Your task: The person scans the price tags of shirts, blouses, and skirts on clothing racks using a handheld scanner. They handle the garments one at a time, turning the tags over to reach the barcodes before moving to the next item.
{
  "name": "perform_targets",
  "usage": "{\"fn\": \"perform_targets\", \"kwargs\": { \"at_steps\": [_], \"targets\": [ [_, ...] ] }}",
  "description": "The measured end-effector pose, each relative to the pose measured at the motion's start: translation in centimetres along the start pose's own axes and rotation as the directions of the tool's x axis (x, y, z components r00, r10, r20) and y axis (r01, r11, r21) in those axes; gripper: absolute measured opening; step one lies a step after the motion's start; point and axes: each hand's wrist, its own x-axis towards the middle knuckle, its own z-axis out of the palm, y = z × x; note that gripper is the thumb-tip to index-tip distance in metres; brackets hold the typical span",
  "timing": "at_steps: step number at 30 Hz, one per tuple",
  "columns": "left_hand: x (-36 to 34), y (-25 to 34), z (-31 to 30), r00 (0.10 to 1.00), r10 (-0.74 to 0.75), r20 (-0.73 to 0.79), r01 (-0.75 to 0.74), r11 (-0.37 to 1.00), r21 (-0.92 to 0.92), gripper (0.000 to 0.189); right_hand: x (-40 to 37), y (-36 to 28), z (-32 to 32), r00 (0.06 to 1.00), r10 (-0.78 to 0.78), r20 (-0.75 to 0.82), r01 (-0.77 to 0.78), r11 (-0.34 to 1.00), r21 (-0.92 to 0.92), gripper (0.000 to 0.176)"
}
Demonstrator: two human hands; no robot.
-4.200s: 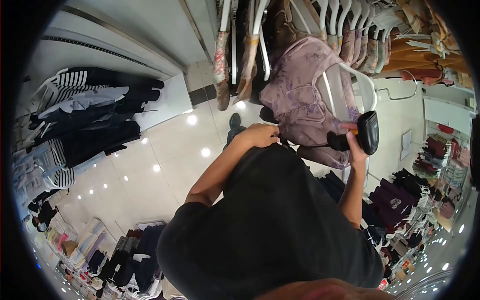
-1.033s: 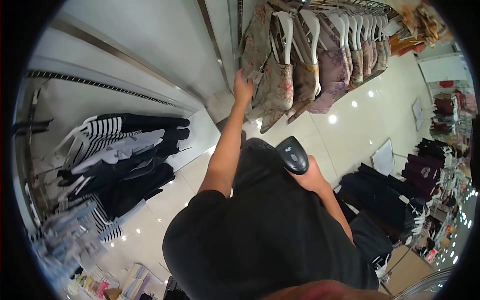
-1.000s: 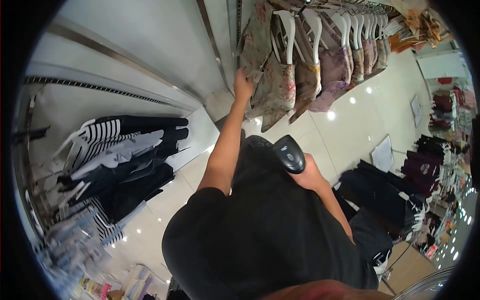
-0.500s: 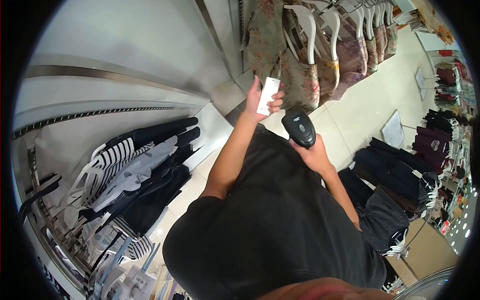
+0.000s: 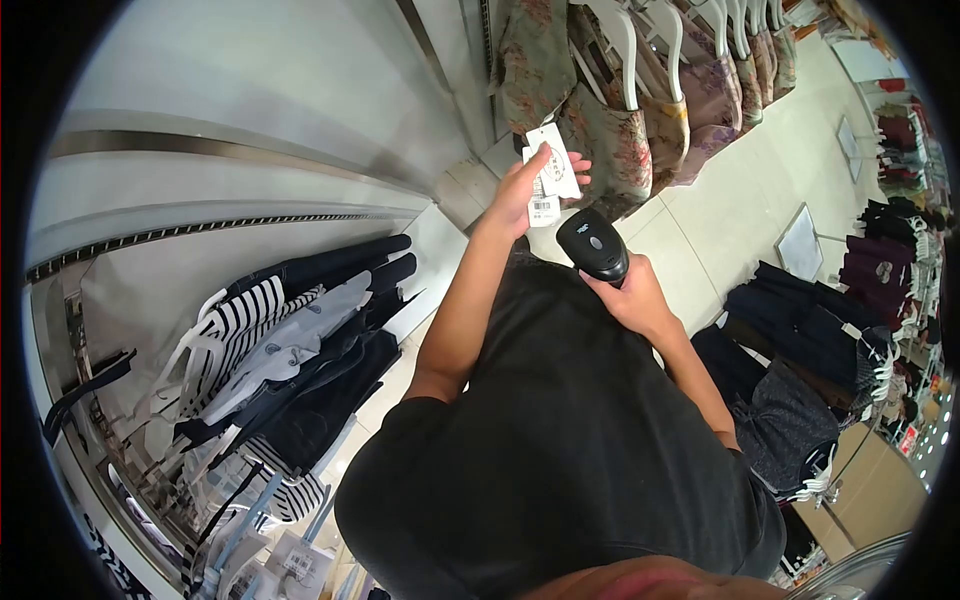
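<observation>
My left hand [image 5: 522, 188] pinches a set of white tags [image 5: 560, 172] between thumb and fingers; one tag shows an oval print, and a lower one carries a barcode. The tags are beside the green floral garment [image 5: 605, 140] at the front of the rack. My right hand [image 5: 640, 297] is wrapped round a black handheld scanner [image 5: 592, 245], whose head points toward the tags, a short gap away.
Floral garments on white hangers [image 5: 628, 60] line the rack at the top. Striped and dark clothes [image 5: 270, 330] hang at the left by a pale wall panel [image 5: 250, 70]. Dark clothing [image 5: 790, 320] hangs at the right, near a white-faced sign [image 5: 800, 243].
The tags in my left hand have fanned apart, now showing a printed oval and a barcode. The scanner has tilted and moved slightly left and up, closer to the tags.
</observation>
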Motion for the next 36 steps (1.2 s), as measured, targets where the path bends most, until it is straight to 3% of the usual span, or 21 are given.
{"fn": "perform_targets", "kwargs": {
  "at_steps": [6,8,11,15,17,20,24,26,34,36],
  "targets": [
    [-0.2,-0.1,0.0,0.998,0.006,-0.062,-0.006,1.0,-0.011,0.062,0.4,-0.5,0.8,1.0,-0.013,0.027,0.015,0.997,-0.077,0.025],
    [-0.2,-0.2,0.0,0.997,0.042,-0.063,-0.039,0.997,0.061,0.064,0.5,-1.2,0.9,0.997,0.064,0.048,-0.058,0.99,-0.128,0.018],
    [-0.1,-0.4,-0.3,0.995,0.061,-0.075,-0.051,0.991,0.121,0.064,0.5,-0.7,1.2,1.0,0.005,0.023,-0.001,0.981,-0.196,0.019],
    [-0.5,-0.1,-0.2,0.994,0.07,-0.079,-0.057,0.987,0.151,0.064,0.1,-0.8,0.8,1.0,0.006,0.022,-0.001,0.978,-0.206,0.02],
    [-0.6,-0.2,-0.3,0.994,0.069,-0.084,-0.056,0.987,0.148,0.064,-0.1,-0.4,0.6,0.996,0.083,0.023,-0.078,0.98,-0.186,0.02],
    [-0.8,-0.3,-0.2,0.995,0.071,-0.068,-0.061,0.989,0.136,0.064,0.0,-0.7,1.0,1.0,-0.006,0.015,0.008,0.993,-0.121,0.025],
    [-0.6,-0.3,-0.2,0.996,0.059,-0.062,-0.049,0.986,0.16,0.063,0.3,-1.0,1.3,1.0,0.019,0.021,-0.016,0.994,-0.105,0.025],
    [-0.5,-0.4,-0.4,0.994,0.057,-0.091,-0.039,0.98,0.193,0.064,0.3,-0.5,1.0,0.994,0.089,0.067,-0.073,0.974,-0.213,0.027],
    [0.2,-1.7,-0.7,0.993,0.07,-0.093,-0.051,0.979,0.196,0.066,-0.7,0.4,-0.7,0.996,0.071,0.057,-0.061,0.985,-0.159,0.032],
    [0.4,-2.1,-0.3,0.989,0.059,-0.133,-0.031,0.98,0.198,0.063,-0.8,2.0,-0.9,0.998,-0.002,0.067,0.017,0.974,-0.225,0.025]
  ]
}}
